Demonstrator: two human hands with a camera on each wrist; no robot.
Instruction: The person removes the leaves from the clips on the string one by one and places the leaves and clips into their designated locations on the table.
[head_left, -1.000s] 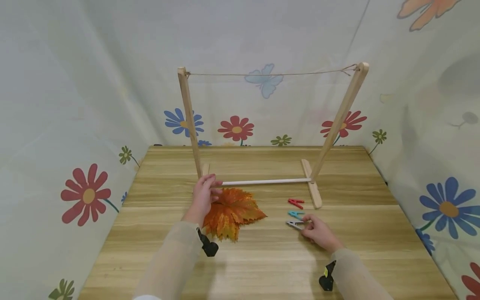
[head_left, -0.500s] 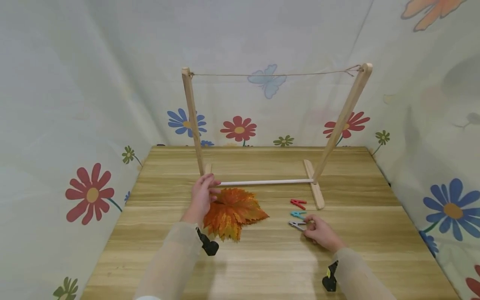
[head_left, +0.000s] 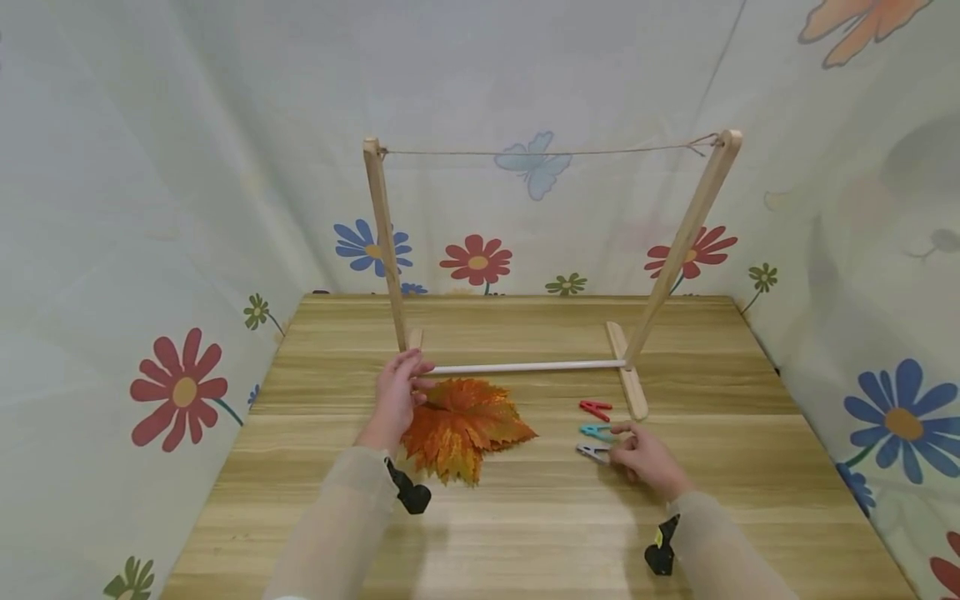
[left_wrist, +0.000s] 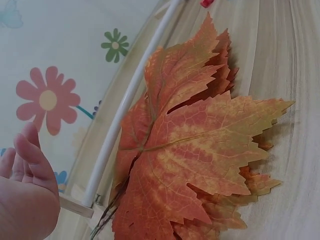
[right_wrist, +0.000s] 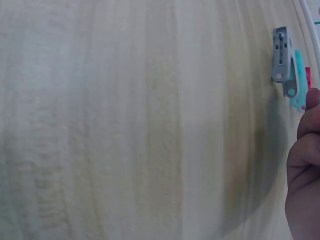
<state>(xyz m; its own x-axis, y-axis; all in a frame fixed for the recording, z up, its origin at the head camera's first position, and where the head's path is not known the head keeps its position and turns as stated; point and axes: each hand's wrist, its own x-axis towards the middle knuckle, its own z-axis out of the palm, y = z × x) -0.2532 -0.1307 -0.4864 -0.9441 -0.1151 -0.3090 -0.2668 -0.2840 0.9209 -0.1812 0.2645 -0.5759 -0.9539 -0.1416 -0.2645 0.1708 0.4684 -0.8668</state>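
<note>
Hands at the leaves and the pegs, on the table in front of the rack.

Your left hand [head_left: 395, 393] rests at the stem end of the pile of orange leaves [head_left: 465, 422], fingers straight and loosely spread; whether they touch the leaves, you cannot tell from either view. Your right hand [head_left: 641, 454] lies on the table [head_left: 525, 533] with its fingers curled, fingertips just beside the grey peg [head_left: 592, 452] and the teal peg [head_left: 596, 431]; contact with either peg cannot be told. The red peg [head_left: 594, 408] lies just beyond the teal one. The leaves lie flat, just in front of the white rod [head_left: 525, 366] of the wooden rack [head_left: 682, 242]. A string [head_left: 547, 152] runs between the rack's two post tops.
</note>
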